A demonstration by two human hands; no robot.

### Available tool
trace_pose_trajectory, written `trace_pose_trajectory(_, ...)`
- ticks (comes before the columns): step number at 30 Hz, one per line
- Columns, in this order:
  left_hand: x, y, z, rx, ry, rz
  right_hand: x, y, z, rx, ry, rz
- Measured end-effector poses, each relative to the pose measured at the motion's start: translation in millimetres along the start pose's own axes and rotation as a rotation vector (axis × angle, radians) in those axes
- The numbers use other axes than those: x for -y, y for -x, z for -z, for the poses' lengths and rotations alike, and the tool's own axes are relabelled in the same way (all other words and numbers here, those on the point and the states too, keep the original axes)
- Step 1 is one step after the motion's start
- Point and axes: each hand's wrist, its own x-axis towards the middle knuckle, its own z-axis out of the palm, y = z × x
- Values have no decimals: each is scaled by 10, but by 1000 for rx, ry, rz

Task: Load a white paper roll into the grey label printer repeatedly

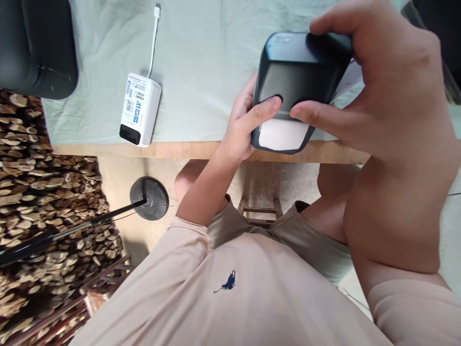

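Note:
Both hands are closed on a black boxy device [293, 79] with rounded corners, held tilted above the table's front edge. A white panel covers its lower end, and faint lettering beside the thumbs is too blurred to read. My left hand [248, 117] wraps its left side, thumb lying across the face. On the right, my right hand [370, 72] grips the top edge with its fingers and presses its thumb on the face. Left of the hands, a white power bank [140, 108] with blue print and a short white cable [154, 43] lies on the table, touched by neither hand.
A pale green cloth [194, 72] covers the table, whose wooden edge [180, 150] runs in front of me. A black rounded case [39, 53] sits at the far left. Below stand a round-based black stand [149, 198] and stacked firewood [46, 192]. A dark object [441, 38] is at the upper right.

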Motion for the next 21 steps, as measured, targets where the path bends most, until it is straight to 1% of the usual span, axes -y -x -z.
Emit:
trace_pose_trajectory(3, 30, 15, 24, -44, -34, 40, -2, 11, -22, -20, -17, 41)
trace_pose_trajectory(5, 42, 23, 41, -44, 4, 46, -6, 14, -44, -52, -32, 56)
trace_pose_trajectory(7, 49, 23, 56, -82, 54, 61, -10, 11, -62, -95, -19, 59)
trace_pose_trajectory(10, 64, 3, 67, -248, 105, 106, -12, 2, -61, -145, 71, 31)
trace_pose_trajectory(12, 89, -22, 74, -331, 115, 109, -8, -4, -43, -127, 94, 8)
trace_pose_trajectory(15, 137, -53, 96, -356, 113, 50, 8, -13, -16, -54, 22, 37)
trace_pose_trajectory(17, 157, -58, 119, -363, 105, 27, 26, -15, -7, -40, -17, 49)
trace_pose_trajectory(21, 150, -53, 154, -385, 82, 83, 56, -5, 15, -71, -39, -2)
